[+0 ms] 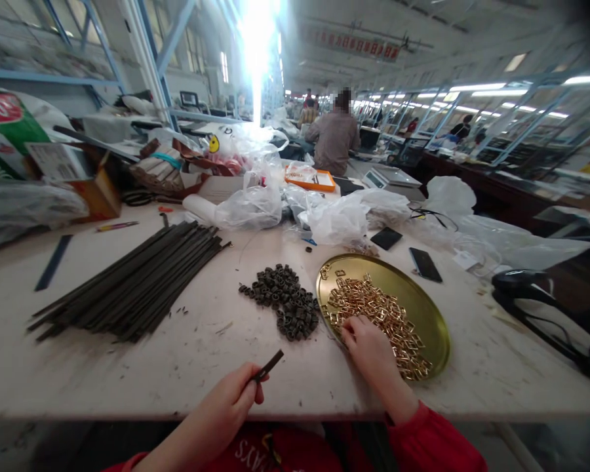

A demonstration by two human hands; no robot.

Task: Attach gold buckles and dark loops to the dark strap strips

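Observation:
My left hand (246,393) is closed on one end of a dark strap (271,363), whose free end points up and to the right. My right hand (366,344) reaches over the near left rim of a round gold tray (425,314). Its fingertips are pinched together at the edge of a heap of gold rectangular buckles (373,301); what they grip is too small to make out. Between the hands, farther back, lies a pile of small dark loops (288,301). A bundle of long dark straps (137,282) lies flat to the left.
Clear plastic bags (324,213) spread along the back of the table (216,354). Two dark phone-like slabs, one a phone (425,264), lie behind the tray. A black strapped object (535,295) sits at right, a cardboard box (101,193) at left. A person (335,137) sits beyond.

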